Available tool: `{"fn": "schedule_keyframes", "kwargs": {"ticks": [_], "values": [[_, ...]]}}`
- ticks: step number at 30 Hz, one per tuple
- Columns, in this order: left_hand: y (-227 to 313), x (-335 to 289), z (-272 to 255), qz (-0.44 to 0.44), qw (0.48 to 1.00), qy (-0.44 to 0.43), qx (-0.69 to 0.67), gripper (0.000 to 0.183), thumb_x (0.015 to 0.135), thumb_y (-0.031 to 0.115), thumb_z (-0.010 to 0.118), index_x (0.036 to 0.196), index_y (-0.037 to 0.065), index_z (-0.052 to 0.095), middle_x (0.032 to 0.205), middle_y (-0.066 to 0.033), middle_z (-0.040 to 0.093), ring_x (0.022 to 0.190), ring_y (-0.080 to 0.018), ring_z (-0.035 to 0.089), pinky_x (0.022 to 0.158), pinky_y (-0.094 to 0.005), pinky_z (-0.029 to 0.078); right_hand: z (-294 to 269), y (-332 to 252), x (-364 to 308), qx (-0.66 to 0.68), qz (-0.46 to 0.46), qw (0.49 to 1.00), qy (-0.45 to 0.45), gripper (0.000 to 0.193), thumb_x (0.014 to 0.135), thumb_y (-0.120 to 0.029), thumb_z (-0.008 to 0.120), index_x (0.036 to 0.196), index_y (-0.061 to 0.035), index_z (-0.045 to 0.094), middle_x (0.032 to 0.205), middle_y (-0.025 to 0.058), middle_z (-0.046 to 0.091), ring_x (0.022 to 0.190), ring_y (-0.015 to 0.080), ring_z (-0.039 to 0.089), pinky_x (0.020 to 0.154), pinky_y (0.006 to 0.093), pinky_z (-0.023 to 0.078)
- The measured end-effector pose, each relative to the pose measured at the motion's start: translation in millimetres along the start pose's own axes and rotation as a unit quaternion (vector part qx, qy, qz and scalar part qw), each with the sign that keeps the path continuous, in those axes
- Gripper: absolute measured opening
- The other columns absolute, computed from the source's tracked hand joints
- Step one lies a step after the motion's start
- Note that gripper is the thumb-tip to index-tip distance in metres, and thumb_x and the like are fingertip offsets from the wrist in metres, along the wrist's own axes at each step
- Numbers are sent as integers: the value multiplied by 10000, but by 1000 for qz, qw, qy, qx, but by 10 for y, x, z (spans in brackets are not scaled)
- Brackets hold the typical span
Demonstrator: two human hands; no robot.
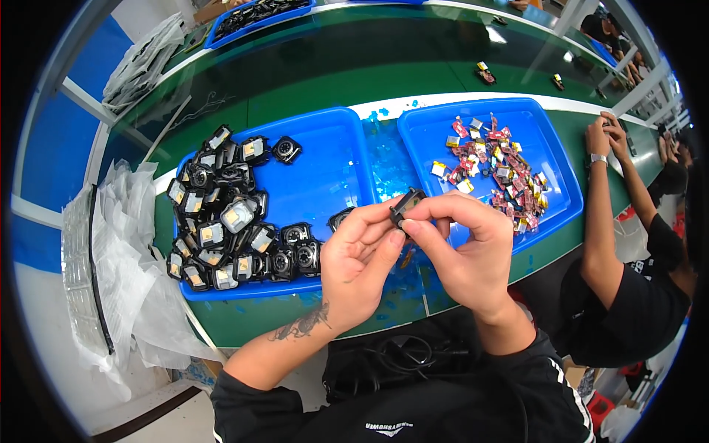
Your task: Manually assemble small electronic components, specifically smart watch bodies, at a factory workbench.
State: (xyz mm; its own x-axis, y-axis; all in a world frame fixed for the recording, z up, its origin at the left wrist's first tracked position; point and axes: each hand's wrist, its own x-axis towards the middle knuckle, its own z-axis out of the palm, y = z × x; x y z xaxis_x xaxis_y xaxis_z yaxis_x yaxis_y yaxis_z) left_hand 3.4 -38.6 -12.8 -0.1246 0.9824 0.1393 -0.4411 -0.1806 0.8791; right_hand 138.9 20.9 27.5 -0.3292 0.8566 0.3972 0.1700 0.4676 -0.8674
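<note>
Between my two hands, over the gap between two blue trays, a small black watch case [408, 204] is held up, seen almost edge-on. My left hand [356, 269] is closed on its left side, with thumb and fingers at the lower edge. From the right, my right hand [471, 247] pinches the same case with thumb and forefinger. Its inside is mostly hidden by the fingers. Left of my hands, many similar black watch cases [238, 215] are heaped in the left blue tray [325, 136]. Small red and yellow-white electronic parts [504, 171] lie piled in the right blue tray [550, 140].
Blue scraps [391, 166] litter the green bench between the trays. Beyond a white strip runs a green conveyor [354, 66] carrying a few small parts. Clear plastic sheets [140, 258] hang at the left edge. A co-worker [617, 273] in black works close on the right.
</note>
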Motion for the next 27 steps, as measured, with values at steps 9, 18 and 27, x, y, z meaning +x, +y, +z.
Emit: {"fn": "schedule_keyframes", "kwargs": {"ticks": [9, 18, 27], "values": [[27, -41, 13, 18, 999, -34, 8, 339, 975, -21, 478, 1307, -72, 430, 1308, -199, 545, 1222, -221, 536, 1018, -314, 443, -25, -26, -8, -36, -3, 999, 17, 165, 709, -7, 769, 754, -33, 613, 695, 31, 592, 566, 119, 492, 515, 249, 402], [6, -20, -25, 26, 998, -27, 57, 336, 983, -6, 474, 1304, -93, 425, 1275, -199, 573, 1157, -199, 572, 976, -302, 465, 37, 114, 59, 13, -30, 999, -3, 394, 691, 64, 756, 901, -56, 445, 904, 55, 485, 804, 105, 470, 749, 228, 427], [70, 90, -71, -67, 997, 34, -20, 263, 955, 14, 536, 1205, -56, 493, 1158, -150, 641, 1002, -139, 636, 840, -267, 536, -8, 150, 91, 291, 153, 943, -49, 252, 790, -25, 727, 974, -22, 556, 926, 8, 568, 812, 66, 536, 721, 220, 463]]}}
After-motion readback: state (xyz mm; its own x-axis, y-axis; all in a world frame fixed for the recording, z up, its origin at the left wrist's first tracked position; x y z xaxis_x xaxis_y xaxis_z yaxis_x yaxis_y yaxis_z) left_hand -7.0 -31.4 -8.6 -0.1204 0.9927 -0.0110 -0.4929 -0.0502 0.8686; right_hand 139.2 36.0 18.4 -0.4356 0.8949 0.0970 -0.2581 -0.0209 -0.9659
